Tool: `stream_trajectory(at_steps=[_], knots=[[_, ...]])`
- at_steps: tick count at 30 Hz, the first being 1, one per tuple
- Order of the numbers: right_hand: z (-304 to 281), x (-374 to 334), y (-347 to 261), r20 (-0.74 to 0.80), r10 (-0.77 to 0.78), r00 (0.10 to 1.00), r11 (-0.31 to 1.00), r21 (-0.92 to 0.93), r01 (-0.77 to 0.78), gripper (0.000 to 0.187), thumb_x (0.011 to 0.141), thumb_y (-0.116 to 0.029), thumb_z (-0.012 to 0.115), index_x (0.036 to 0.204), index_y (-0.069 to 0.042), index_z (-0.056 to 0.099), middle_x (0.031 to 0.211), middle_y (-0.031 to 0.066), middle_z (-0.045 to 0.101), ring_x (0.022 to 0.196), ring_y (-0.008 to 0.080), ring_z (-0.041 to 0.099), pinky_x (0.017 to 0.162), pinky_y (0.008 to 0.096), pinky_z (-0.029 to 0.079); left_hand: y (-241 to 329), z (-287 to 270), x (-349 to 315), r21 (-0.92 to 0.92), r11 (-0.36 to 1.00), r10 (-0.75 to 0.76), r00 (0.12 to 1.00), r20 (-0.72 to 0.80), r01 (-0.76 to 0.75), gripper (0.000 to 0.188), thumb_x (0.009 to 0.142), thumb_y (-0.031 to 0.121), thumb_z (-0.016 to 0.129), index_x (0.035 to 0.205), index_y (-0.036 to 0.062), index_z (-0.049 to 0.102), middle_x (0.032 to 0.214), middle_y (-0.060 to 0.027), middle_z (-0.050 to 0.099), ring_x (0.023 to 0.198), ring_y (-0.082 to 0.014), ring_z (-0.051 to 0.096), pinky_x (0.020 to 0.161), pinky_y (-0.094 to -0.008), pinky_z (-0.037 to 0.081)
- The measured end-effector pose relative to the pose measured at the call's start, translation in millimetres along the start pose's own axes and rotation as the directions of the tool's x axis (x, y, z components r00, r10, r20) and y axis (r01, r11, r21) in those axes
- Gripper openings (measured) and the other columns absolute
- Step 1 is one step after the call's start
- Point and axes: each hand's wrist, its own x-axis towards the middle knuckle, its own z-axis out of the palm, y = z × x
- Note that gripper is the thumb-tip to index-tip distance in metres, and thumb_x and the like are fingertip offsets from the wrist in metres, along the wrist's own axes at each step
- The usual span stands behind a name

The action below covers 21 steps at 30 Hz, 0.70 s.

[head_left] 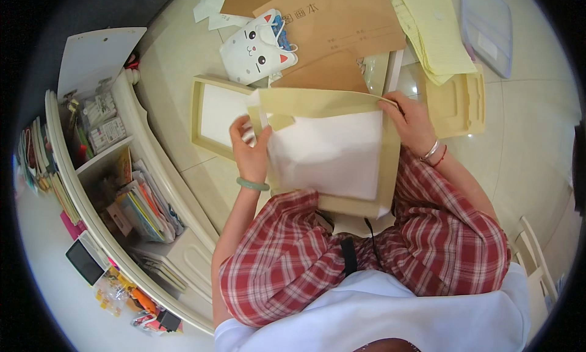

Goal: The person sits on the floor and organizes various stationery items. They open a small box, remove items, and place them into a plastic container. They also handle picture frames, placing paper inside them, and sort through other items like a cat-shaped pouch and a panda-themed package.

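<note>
A shallow cardboard box (323, 154), pale yellow outside with a white inner floor, stands tilted over my lap and crossed legs. My right hand (412, 123) pinches its far right corner, thumb on the inner side. At the box's left wall is my left hand (249, 154), its fingers curved and apart from the thumb, which lies against the wall. A folded flap of yellow card (281, 121) shows inside the far left corner. Beyond my left hand, a second shallow yellow box with a white floor (196, 117) lies on the tiles, partly hidden by my hand and the first box.
Brown paper envelopes (348, 22) and a white cat-face bag (247, 53) lie ahead. Yellow paper sheets (430, 32), a clear plastic folder (488, 32) and a yellow moulded tray (458, 102) are at right. An open cabinet (165, 248) with books and boxes stands left.
</note>
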Motion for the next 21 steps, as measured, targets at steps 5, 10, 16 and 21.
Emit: stream_trajectory(at_steps=[5,10,16,21], knots=[[10.2,6.8,-17.9,0.254,-0.087,0.963,0.949,-0.272,0.158,0.021,0.088,-0.019,0.063,0.101,-0.003,0.058,0.078,0.0178,0.063,0.072,0.0356,0.062,0.061,0.0387,0.049,106.0,-10.0,-2.6,0.158,0.670,0.641,0.672,0.370,-0.725,0.060,0.076,0.020,0.076,0.128,0.0019,0.050,0.110,-0.0173,0.060,0.106,-0.0359,0.056,0.095,-0.0431,0.041],[23.7,3.4,-60.9,0.244,-0.220,0.945,0.973,-0.010,0.229,0.026,0.086,-0.026,0.064,0.099,-0.006,0.054,0.072,0.0149,0.063,0.067,0.0344,0.063,0.057,0.0430,0.050,103.5,21.9,-9.0,0.139,0.745,0.425,0.625,0.655,-0.653,0.041,0.087,0.021,0.065,0.124,0.0094,0.054,0.097,-0.0135,0.065,0.083,-0.0322,0.063,0.068,-0.0391,0.051],[33.6,-6.0,-44.8,0.132,-0.369,0.920,0.907,-0.166,0.387,0.022,0.086,-0.024,0.065,0.093,-0.005,0.055,0.070,0.0126,0.060,0.065,0.0328,0.061,0.054,0.0414,0.048,90.3,25.6,-14.2,0.151,0.789,0.434,0.715,0.548,-0.596,0.034,0.088,0.017,0.064,0.121,0.0123,0.057,0.094,-0.0125,0.065,0.074,-0.0310,0.064,0.060,-0.0387,0.051],[14.5,-3.6,-40.5,0.313,-0.393,0.865,0.912,0.009,0.411,0.013,0.088,-0.018,0.060,0.092,-0.006,0.055,0.065,0.0153,0.057,0.061,0.0348,0.059,0.054,0.0421,0.047,90.0,14.9,-10.2,0.011,0.751,0.524,0.605,0.600,-0.660,0.034,0.086,0.013,0.066,0.119,0.0103,0.059,0.093,-0.0146,0.066,0.073,-0.0318,0.064,0.060,-0.0368,0.052]])
